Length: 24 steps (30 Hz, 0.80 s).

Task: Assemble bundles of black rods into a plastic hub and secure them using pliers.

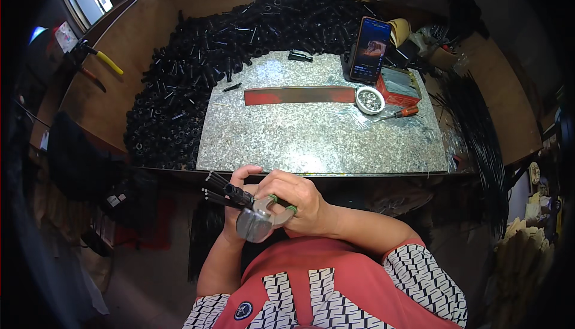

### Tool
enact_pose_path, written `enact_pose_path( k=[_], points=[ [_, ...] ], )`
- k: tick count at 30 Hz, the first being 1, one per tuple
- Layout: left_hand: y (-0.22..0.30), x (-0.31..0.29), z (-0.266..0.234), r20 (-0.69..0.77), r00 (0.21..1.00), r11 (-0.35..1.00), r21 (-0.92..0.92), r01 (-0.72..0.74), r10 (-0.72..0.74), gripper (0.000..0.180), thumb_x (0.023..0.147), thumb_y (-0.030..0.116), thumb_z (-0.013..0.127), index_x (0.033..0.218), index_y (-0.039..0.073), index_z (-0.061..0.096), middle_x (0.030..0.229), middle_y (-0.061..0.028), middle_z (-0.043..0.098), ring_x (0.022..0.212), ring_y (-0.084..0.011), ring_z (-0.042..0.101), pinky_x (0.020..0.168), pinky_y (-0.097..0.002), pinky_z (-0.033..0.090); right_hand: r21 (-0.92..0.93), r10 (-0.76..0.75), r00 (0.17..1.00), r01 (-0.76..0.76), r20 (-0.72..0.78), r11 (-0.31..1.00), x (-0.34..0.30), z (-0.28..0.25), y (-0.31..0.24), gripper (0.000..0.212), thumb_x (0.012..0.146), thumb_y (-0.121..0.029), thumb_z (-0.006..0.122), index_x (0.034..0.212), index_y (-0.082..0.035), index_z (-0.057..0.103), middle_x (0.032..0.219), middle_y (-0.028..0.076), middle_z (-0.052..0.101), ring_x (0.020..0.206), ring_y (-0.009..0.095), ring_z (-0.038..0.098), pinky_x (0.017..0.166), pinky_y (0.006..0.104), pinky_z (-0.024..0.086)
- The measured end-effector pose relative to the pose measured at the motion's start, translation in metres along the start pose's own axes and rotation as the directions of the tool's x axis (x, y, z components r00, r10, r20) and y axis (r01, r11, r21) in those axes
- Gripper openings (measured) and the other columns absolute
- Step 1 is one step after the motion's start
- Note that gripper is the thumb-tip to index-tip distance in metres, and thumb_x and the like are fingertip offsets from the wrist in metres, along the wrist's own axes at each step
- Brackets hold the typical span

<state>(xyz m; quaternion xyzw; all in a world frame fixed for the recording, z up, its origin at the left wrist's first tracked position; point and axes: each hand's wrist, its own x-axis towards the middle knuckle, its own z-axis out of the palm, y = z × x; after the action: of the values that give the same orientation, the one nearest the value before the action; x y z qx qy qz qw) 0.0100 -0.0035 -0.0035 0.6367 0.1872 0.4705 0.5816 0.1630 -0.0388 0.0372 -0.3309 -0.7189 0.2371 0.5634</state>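
Observation:
In front of my chest, my left hand point(245, 176) is closed around several thin black rods point(217, 180) and a short black tube point(237, 193); the rod ends stick out toward the left. My right hand point(302, 200) grips a pair of pliers point(255, 223) with green handles, their broad metal head just below the tube. Whether the jaws touch the tube or a rod cannot be made out. Both hands are close together, just off the near edge of the speckled stone slab point(275, 143), and the right hand partly covers the left.
A big heap of black tubular parts point(209, 59) surrounds the slab's left and far sides. On the slab lie a long flat bar point(299, 95), a white bowl of small metal pieces point(370, 100), a screwdriver point(407, 112), a red box point(400, 89) and a propped phone point(370, 50). Long black rods point(479, 131) hang at the right.

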Motion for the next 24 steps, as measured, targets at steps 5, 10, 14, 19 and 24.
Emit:
enact_pose_path(
  k=[5,10,14,19,24],
  points=[
    [-0.007,-0.004,-0.005,0.072,0.997,0.967,-0.250,0.038,-0.020,0.065,0.081,0.012,0.071,0.130,-0.003,0.030,0.073,-0.0054,0.059,0.064,-0.0096,0.059,0.058,-0.0218,0.046,-0.121,-0.035,0.996,0.045,0.086,0.992,0.001,-0.002,0.001,0.016,0.070,0.002,0.063,0.085,-0.001,0.057,0.082,0.012,0.058,0.071,0.028,0.060,0.063,0.0348,0.049],
    [-0.003,-0.006,-0.021,0.066,0.996,0.952,0.303,0.039,-0.062,0.085,0.068,0.044,0.079,0.130,0.003,0.040,0.085,-0.0019,0.061,0.073,-0.0118,0.057,0.074,-0.0293,0.047,-0.056,0.054,0.991,-0.047,0.120,0.997,0.007,-0.001,0.001,0.012,0.073,-0.001,0.064,0.081,-0.001,0.055,0.077,0.013,0.056,0.068,0.031,0.057,0.060,0.0365,0.046],
    [0.002,-0.003,-0.015,0.018,0.991,0.981,-0.139,0.135,-0.134,0.110,0.056,0.057,0.077,0.135,-0.003,0.029,0.081,-0.0006,0.061,0.078,-0.0106,0.058,0.078,-0.0256,0.045,0.019,0.300,0.939,-0.308,0.168,0.951,0.018,-0.002,0.001,0.023,0.079,-0.016,0.072,0.079,-0.003,0.053,0.067,0.009,0.051,0.064,0.022,0.054,0.058,0.0340,0.044],
    [0.005,0.003,-0.024,0.039,0.987,0.907,-0.391,0.158,-0.155,0.101,0.055,0.043,0.084,0.130,-0.005,0.035,0.055,0.0072,0.042,0.049,-0.0022,0.040,0.049,-0.0181,0.033,-0.046,0.571,0.759,-0.588,0.313,0.808,0.017,-0.028,-0.017,0.039,0.076,-0.022,0.076,0.098,-0.004,0.049,0.074,0.000,0.044,0.067,0.010,0.043,0.061,0.0276,0.038],
    [-0.013,-0.006,-0.042,-0.011,0.995,0.933,-0.347,0.093,-0.103,0.093,0.060,0.044,0.083,0.125,-0.006,0.041,0.055,0.0045,0.040,0.048,-0.0058,0.040,0.047,-0.0217,0.032,-0.402,0.344,0.887,-0.207,0.307,0.892,-0.009,-0.059,-0.017,0.061,0.075,-0.013,0.074,0.130,-0.005,0.048,0.077,0.008,0.053,0.065,0.019,0.054,0.058,0.0317,0.043]
  ],
)
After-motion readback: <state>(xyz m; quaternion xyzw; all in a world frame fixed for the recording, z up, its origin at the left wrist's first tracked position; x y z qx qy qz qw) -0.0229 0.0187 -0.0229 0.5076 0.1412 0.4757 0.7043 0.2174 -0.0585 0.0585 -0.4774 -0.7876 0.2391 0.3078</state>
